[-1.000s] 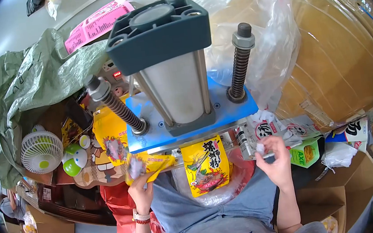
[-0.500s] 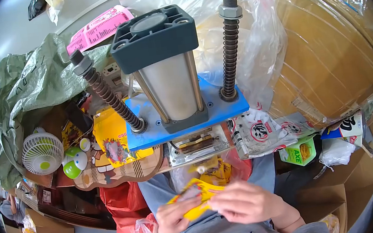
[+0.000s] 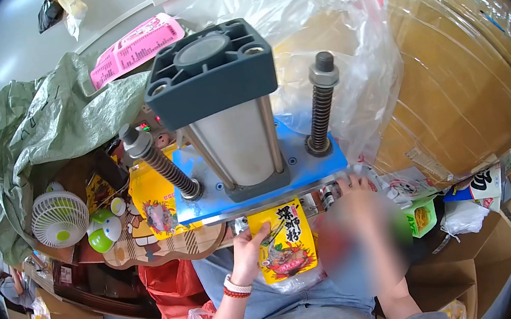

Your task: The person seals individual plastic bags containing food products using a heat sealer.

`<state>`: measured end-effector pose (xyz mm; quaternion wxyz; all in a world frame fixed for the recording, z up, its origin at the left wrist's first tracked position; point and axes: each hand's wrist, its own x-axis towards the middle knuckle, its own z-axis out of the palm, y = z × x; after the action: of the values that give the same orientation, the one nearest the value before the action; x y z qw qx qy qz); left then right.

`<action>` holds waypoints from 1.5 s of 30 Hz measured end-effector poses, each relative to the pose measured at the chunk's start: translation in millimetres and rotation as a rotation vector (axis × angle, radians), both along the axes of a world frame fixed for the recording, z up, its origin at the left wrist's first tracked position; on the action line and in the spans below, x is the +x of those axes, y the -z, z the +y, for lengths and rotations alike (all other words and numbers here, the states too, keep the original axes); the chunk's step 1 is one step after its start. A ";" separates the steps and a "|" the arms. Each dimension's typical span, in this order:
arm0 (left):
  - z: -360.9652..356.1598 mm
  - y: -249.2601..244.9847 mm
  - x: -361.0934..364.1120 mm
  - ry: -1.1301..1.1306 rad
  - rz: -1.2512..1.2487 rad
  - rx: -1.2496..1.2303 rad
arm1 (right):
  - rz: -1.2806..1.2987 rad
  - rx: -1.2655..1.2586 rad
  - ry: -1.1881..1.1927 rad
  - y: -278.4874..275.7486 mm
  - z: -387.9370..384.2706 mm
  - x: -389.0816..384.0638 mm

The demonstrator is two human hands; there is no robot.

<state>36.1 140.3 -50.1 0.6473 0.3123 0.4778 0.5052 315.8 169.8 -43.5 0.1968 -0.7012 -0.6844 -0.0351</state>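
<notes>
My left hand (image 3: 251,252) pinches the left edge of a yellow food pouch (image 3: 287,242) with black Chinese lettering and a picture of food. The pouch hangs nearly upright, its top edge right at the front of a press under the blue plate (image 3: 211,211). On that plate stand a grey cylinder (image 3: 237,139) and two spring-wrapped rods, the right rod (image 3: 319,110) and the left rod (image 3: 167,167). My right hand (image 3: 356,188) reaches to the press's right end, fingers stretched out beside a white printed packet (image 3: 399,183); its wrist and forearm are blurred.
Left of the press lie another yellow pouch (image 3: 156,203), a wavy-edged board (image 3: 132,248), a white fan (image 3: 60,218) and a green-and-white figure (image 3: 105,230). A large cardboard box (image 3: 450,84) fills the right back. A green AXE box (image 3: 421,217) sits at right; a red bag (image 3: 167,298) hangs below.
The yellow pouch went from both hands over my lap up to the press, now in my left hand alone. My right hand moved up and right. Both spring rods stand lower above the plate.
</notes>
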 end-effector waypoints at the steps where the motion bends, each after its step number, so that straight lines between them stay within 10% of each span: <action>1: -1.2 0.9 -6.8 0.060 0.059 -0.005 | 0.005 -0.108 -0.023 3.5 -1.5 -3.2; 4: 11.4 0.6 -70.0 -0.184 0.652 0.200 | 0.089 -0.040 -0.089 -8.5 -13.1 -1.0; 6: 23.4 26.4 -130.3 -0.259 1.884 0.600 | 0.179 0.065 -0.178 -16.7 -26.5 2.5; 9: -13.6 9.1 -131.7 0.153 1.646 0.579 | 0.693 0.096 -0.149 -40.5 -49.8 -0.4; 13: -52.5 25.9 -129.4 -0.102 1.465 0.662 | 1.385 0.133 -0.334 -63.0 -86.2 -15.4; 17: -82.5 -13.4 -85.6 -0.222 1.090 0.652 | 1.483 0.231 -0.663 -90.9 -113.9 -53.8; 19: -93.2 -40.5 -61.0 -0.177 1.133 0.778 | 0.770 -0.009 -0.796 -117.2 -107.7 -56.0; 21: -100.9 -63.4 -43.5 -0.085 1.132 0.869 | 0.608 0.171 -0.838 -95.2 -105.6 -82.8; 28: -106.6 -88.2 -25.2 0.233 0.893 0.973 | 0.722 -0.030 -1.067 -108.3 -117.8 -66.8; 32: -78.5 -1.7 -8.0 0.246 0.546 0.211 | 0.676 0.019 -0.641 -100.8 -94.9 -62.3; 38: -12.2 -11.0 6.6 0.035 -0.138 -0.085 | 0.395 0.221 -0.134 -95.7 -63.4 -21.4; 43: -3.4 -10.9 4.0 -0.022 -0.174 -0.099 | 0.090 0.031 -0.121 -13.2 -41.4 -2.8; 45: 1.5 -9.8 -19.7 0.196 0.227 0.058 | 0.203 -0.003 -0.212 0.0 -53.0 -2.1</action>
<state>16.3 141.8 -40.3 0.6260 0.4311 0.5002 0.4147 313.7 116.8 -43.4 0.2666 -0.6251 -0.7313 0.0583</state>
